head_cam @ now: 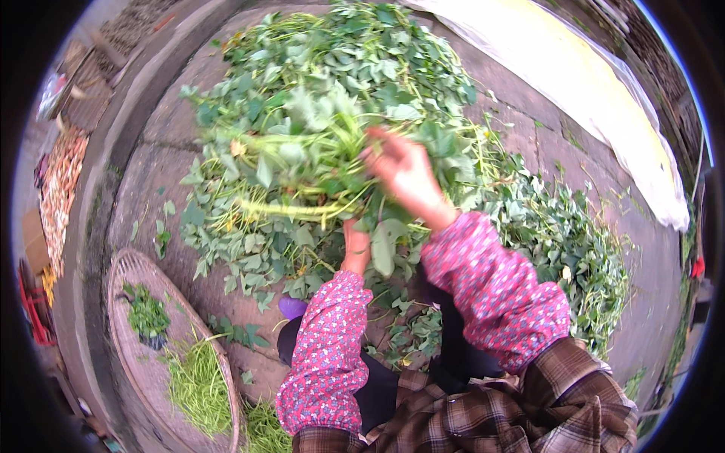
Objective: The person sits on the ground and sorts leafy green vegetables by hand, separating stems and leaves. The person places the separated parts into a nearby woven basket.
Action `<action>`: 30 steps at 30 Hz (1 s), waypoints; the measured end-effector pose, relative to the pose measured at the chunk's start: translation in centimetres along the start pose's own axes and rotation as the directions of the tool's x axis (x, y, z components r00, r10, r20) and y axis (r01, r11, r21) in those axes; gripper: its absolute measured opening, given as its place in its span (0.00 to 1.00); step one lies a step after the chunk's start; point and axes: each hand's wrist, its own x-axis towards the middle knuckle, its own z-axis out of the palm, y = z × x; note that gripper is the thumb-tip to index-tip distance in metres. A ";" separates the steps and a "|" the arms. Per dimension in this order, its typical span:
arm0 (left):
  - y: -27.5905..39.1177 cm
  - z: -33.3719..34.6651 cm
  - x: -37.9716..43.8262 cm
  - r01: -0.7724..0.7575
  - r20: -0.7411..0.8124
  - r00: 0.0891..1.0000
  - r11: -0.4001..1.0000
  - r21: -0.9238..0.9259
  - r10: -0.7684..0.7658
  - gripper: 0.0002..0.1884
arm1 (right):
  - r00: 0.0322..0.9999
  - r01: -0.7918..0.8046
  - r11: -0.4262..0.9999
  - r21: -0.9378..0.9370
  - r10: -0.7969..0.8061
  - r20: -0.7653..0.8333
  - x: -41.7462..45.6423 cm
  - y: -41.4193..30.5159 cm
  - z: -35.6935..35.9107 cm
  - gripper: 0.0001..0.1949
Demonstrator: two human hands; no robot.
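Note:
A big heap of leafy green vines (351, 62) lies on the paving before me. My left hand (357, 243) is under a raised bunch of vines (317, 164) and grips it from below; leaves cover its fingers. Blurred by motion, my right hand (399, 164) is at the bunch's right side, fingers apart and bent near the stems; whether it pinches a stem cannot be told. Floral sleeve covers reach both wrists.
A woven oval basket (226, 362) at lower left holds green stems (201, 390) and a small leafy bunch (147, 317). More vines (578, 255) lie at right. A pale sheet (566, 79) stretches across the upper right. A raised kerb (90, 226) runs along the left.

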 end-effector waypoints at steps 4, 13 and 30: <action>-2.4 3.3 0.5 -0.074 -0.005 0.995 0.694 -0.716 0.101 0.23 | 0.997 0.083 0.978 -0.191 -0.081 0.021 -3.9 4.2 -0.8 0.29; -2.0 0.8 0.3 -0.353 -0.003 0.891 0.697 0.625 0.454 0.22 | 0.993 -0.049 0.987 -0.151 0.032 -0.113 -4.3 6.8 -3.9 0.27; 38.6 5.2 0.7 -0.805 -0.131 0.415 0.430 0.408 0.900 0.12 | 0.909 -0.159 0.937 0.311 0.262 -0.324 -2.4 6.2 -6.9 0.12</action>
